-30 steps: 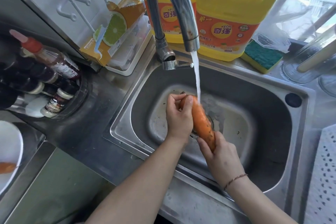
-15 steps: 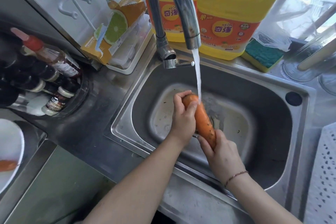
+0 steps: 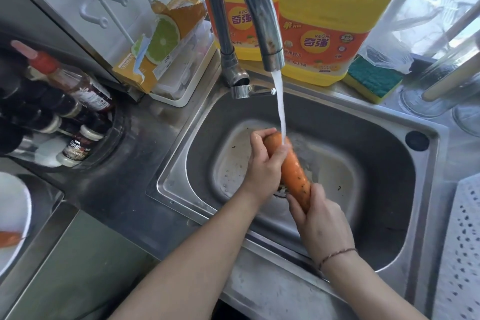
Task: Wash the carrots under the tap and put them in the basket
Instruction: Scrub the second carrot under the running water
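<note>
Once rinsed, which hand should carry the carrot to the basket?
Probably the right hand: it grips the carrot's lower end, and the perforated basket lies on that side. The left hand is farther away.

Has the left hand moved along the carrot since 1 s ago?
Yes. The left hand has slid up the carrot toward its thick end, away from the sink drain; its fingers now sit where the tap water lands.

Home kitchen: steel sink [image 3: 426, 163] w/ tap [image 3: 249, 8], detergent jugs [image 3: 330, 34].
</note>
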Demonstrator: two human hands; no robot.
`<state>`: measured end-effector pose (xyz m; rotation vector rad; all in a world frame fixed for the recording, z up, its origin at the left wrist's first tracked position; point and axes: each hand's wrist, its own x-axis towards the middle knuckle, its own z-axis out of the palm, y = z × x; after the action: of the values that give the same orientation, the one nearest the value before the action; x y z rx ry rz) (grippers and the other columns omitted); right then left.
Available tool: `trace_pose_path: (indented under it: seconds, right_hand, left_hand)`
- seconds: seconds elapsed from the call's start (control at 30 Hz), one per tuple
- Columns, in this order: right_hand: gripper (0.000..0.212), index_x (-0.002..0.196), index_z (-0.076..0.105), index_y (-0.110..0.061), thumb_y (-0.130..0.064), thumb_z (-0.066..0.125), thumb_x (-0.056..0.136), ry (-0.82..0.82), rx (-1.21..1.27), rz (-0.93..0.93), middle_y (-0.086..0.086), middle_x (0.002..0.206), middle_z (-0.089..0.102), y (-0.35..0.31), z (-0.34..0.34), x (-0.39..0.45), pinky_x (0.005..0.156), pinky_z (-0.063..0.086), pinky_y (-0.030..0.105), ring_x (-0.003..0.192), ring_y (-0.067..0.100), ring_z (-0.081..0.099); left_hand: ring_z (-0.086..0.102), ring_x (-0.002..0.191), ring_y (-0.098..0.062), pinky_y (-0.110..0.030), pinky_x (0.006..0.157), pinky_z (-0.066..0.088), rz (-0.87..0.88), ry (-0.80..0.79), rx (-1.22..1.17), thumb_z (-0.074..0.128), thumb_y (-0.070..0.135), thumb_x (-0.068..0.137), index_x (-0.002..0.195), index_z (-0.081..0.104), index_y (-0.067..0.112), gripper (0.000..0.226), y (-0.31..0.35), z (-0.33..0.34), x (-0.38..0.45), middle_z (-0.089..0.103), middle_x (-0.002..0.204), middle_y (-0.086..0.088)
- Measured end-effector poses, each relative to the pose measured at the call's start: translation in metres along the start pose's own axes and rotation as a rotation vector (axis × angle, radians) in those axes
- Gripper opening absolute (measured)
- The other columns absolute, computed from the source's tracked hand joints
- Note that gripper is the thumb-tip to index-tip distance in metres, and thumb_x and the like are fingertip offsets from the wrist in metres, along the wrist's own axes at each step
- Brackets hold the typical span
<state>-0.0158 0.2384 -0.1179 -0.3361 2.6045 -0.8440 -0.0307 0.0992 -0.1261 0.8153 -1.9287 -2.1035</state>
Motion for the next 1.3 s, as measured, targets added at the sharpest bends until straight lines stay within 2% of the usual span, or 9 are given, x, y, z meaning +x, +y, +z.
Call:
trace_pose_path:
  seconds: [0.1,0.2,0.37,0.47,0.63,0.8,0.93,1.1,1.3]
  right_hand:
    - [0.039,0.099,0.045,-0.013,-0.051,0.051,0.094,-0.003,-0.147,-0.010,0.012,0.081,0.067,-0.004,0.004,-0.002,0.058,0.041,0.040,0.077,0.043,0.064]
    - [0.038,0.098,0.050,-0.015,-0.051,0.057,0.089,0.005,-0.131,-0.054,0.007,0.073,0.066,-0.002,0.007,-0.006,0.056,0.049,0.041,0.067,0.038,0.064]
    - [0.047,0.101,0.051,-0.006,-0.051,0.061,0.091,-0.552,0.918,0.308,0.012,0.060,0.054,0.000,-0.014,0.013,0.035,0.034,0.024,0.036,0.019,0.043]
    - [0.039,0.101,0.061,-0.001,-0.039,0.059,0.093,-0.354,0.769,0.204,0.005,0.052,0.051,0.004,-0.012,0.021,0.038,0.036,0.025,0.037,0.016,0.042]
    - [0.024,0.099,0.068,-0.025,-0.045,0.067,0.084,0.005,0.271,0.010,-0.007,0.065,0.065,0.010,-0.007,0.021,0.060,0.050,0.032,0.057,0.012,0.058]
    - [0.031,0.100,0.070,-0.022,-0.047,0.068,0.082,0.106,0.224,-0.023,0.000,0.065,0.066,0.003,0.002,0.011,0.060,0.052,0.039,0.059,0.025,0.060]
    - [0.029,0.097,0.069,-0.024,-0.048,0.067,0.081,0.068,0.247,0.005,-0.006,0.063,0.064,0.001,0.005,0.012,0.062,0.052,0.037,0.060,0.020,0.061]
    - [0.018,0.094,0.069,-0.027,-0.041,0.071,0.083,0.065,0.326,0.039,-0.007,0.059,0.063,0.008,0.001,0.014,0.056,0.045,0.021,0.059,0.007,0.058]
    - [0.021,0.094,0.069,-0.025,-0.042,0.070,0.081,0.082,0.355,0.019,-0.008,0.060,0.063,0.013,0.000,0.013,0.055,0.043,0.016,0.060,0.005,0.058]
  left_hand:
    - [0.060,0.060,0.002,-0.022,0.061,0.051,-0.052,0.292,-0.097,0.052,0.020,0.102,0.102,0.047,0.012,0.009,0.002,0.011,0.009,0.058,0.083,-0.002]
    - [0.060,0.052,-0.021,-0.034,0.054,0.053,-0.254,0.365,-0.450,0.046,0.031,0.105,0.090,0.047,0.014,0.023,0.004,0.014,0.016,0.059,0.067,-0.010]
    - [0.065,0.068,-0.028,-0.034,0.061,0.056,-0.240,0.149,-0.609,0.048,0.028,0.104,0.101,0.047,0.016,0.013,0.001,0.001,0.007,0.067,0.080,-0.015]
    - [0.064,0.091,-0.031,-0.041,0.076,0.055,-0.134,0.065,-0.418,0.055,0.022,0.099,0.112,0.049,0.021,0.015,-0.011,0.003,0.008,0.068,0.097,-0.007]
    - [0.068,0.100,-0.032,-0.052,0.092,0.053,-0.116,-0.125,-0.288,0.064,0.017,0.083,0.130,0.042,0.031,0.054,-0.017,0.000,0.007,0.061,0.115,-0.007]
    - [0.064,0.084,-0.010,-0.037,0.079,0.056,0.014,0.189,-0.161,0.065,0.022,0.079,0.109,0.055,0.027,0.032,-0.019,0.006,0.007,0.064,0.103,-0.002]
    - [0.065,0.081,-0.030,-0.057,0.076,0.057,-0.092,0.327,-0.284,0.064,0.036,0.089,0.090,0.061,0.031,0.006,-0.020,0.008,0.012,0.067,0.087,-0.006]
    - [0.056,0.110,-0.050,-0.065,0.101,0.043,-0.065,-0.079,-0.315,0.069,0.028,0.080,0.114,0.059,0.040,0.038,-0.023,-0.003,0.006,0.060,0.118,-0.011]
    - [0.065,0.096,-0.034,-0.042,0.082,0.055,-0.202,-0.208,-0.563,0.054,0.002,0.077,0.131,0.048,0.021,0.057,-0.010,-0.005,0.002,0.064,0.102,-0.009]
